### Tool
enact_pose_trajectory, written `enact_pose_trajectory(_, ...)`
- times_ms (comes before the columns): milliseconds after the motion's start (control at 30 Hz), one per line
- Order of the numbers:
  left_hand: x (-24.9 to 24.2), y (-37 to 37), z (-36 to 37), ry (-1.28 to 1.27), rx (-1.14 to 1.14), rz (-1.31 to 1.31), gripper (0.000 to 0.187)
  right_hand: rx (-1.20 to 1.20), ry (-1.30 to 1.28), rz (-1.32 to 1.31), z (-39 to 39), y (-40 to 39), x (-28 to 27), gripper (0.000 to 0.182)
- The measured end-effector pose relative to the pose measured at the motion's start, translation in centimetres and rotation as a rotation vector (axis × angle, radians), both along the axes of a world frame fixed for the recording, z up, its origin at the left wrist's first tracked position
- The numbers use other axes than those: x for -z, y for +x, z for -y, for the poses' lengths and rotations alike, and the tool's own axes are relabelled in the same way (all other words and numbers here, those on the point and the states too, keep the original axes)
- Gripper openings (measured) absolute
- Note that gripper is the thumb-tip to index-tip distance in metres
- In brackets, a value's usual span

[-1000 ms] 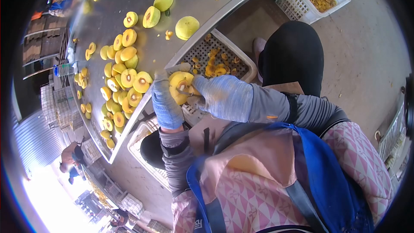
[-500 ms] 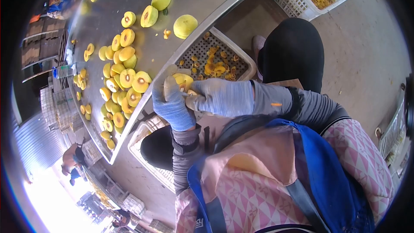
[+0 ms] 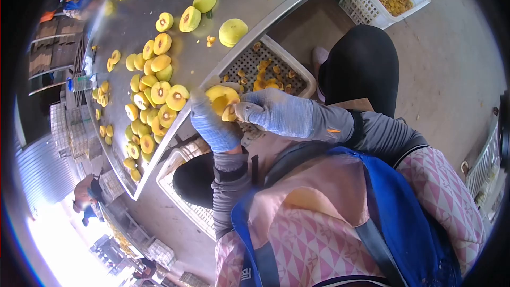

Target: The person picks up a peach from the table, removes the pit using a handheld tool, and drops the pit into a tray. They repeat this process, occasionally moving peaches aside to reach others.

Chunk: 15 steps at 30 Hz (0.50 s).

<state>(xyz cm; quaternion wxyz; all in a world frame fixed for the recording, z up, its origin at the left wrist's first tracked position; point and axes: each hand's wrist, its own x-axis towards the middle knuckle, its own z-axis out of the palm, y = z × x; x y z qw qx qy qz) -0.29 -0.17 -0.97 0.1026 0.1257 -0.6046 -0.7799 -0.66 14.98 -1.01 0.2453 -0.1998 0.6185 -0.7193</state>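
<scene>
A yellow peach half (image 3: 223, 94) lies in my left hand (image 3: 217, 127), whose gloved fingers curl around its far side. A hollow shows in the cut face. My right hand (image 3: 279, 112), gloved as well, is closed close against the fruit. By its thumb tip is a small cut piece of peach flesh (image 3: 229, 113). What else the right fingers grip is hidden. Below and beyond the hands sits a perforated crate (image 3: 304, 82) with orange-brown scraps in it.
Many halved peaches (image 3: 159, 93) lie on the metal table (image 3: 239, 0), whose raised edge runs beside my hands. Another white crate (image 3: 366, 13) full of scraps stands on the floor. A white basket (image 3: 199, 218) is by my leg. Other people (image 3: 87, 196) are in the background.
The peach half has turned into fuller view, and its hollow now shows. A cut piece appears by my right thumb. My left fingers have shifted around the fruit.
</scene>
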Motion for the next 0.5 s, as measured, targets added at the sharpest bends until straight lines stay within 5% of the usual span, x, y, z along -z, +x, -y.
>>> enact_pose_trajectory(100, -0.7, 1.5, 1.4, 0.013, 0.035, 0.048, 0.052, 0.014, 0.175, -0.091, -0.5, 0.2, -0.5, 0.045)
enact_pose_trajectory(133, -1.2, 2.3, 2.6, -0.112, -0.065, 0.029, 0.052, 0.01, 0.172, -0.098, -0.5, 0.2, -0.8, 0.045)
enact_pose_trajectory(200, -2.1, 4.1, 6.0, -0.385, -0.185, -0.08, 0.047, -0.082, 0.605, -0.267, -0.6, -0.3, -1.5, 0.038)
enact_pose_trajectory(367, -4.6, 12.4, 18.0, -1.313, -0.355, 0.033, 0.045, -0.004, 0.765, -0.513, 0.2, 0.6, 0.8, 0.032)
enact_pose_trajectory(433, -3.1, 15.6, 23.5, -0.813, -0.563, 0.351, 0.037, -0.054, 0.851, -0.494, 0.5, 0.3, 1.2, 0.03)
enact_pose_trajectory(467, -2.8, 16.3, 25.3, -0.815, -0.567, 0.347, 0.037, -0.049, 0.84, -0.549, 0.5, 0.1, 1.7, 0.027)
enact_pose_trajectory(500, -2.6, 16.8, 26.7, -1.051, -0.445, 0.634, 0.036, -0.046, 0.827, -0.605, 0.6, 0.0, 2.2, 0.024)
